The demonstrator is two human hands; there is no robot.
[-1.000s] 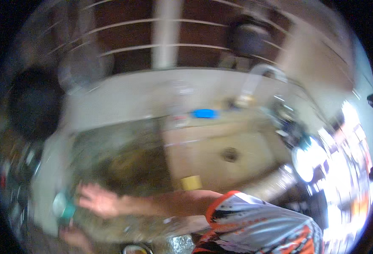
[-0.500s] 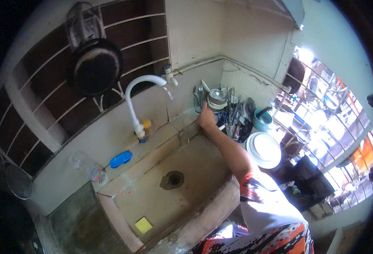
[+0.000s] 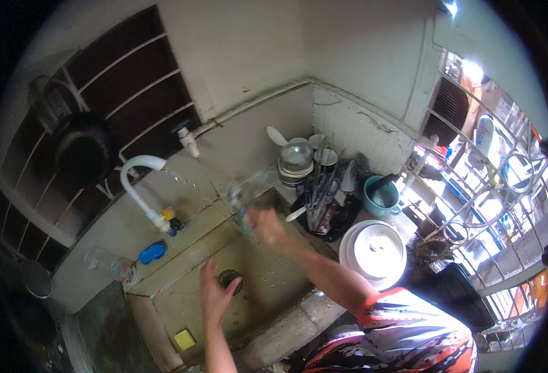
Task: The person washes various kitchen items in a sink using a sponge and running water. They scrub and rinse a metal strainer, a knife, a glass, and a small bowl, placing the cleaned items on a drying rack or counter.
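Over the far side of the sink (image 3: 274,292), my right hand (image 3: 268,229) is closed round a clear glass with cutlery in it (image 3: 238,208); motion smears both, so details are hard to make out. My left hand (image 3: 215,299) hangs above the basin near the drain hole (image 3: 229,281), thumb and fingers apart, holding nothing. Water runs from the curved white faucet (image 3: 143,160) and falls near the glass. A yellow sponge (image 3: 184,339) lies in the near left corner of the basin.
A blue brush-like item (image 3: 153,252) and a clear bottle (image 3: 120,270) lie on the left ledge. Right of the sink are stacked bowls (image 3: 296,158), a dark holder of utensils (image 3: 336,233), a teal pot (image 3: 383,196) and white plates (image 3: 376,252). A black pan (image 3: 82,150) hangs on the window bars.
My right hand has lifted the glass of cutlery from beside the bowls and brought it left over the sink. My left hand has come into view. The view has shifted.
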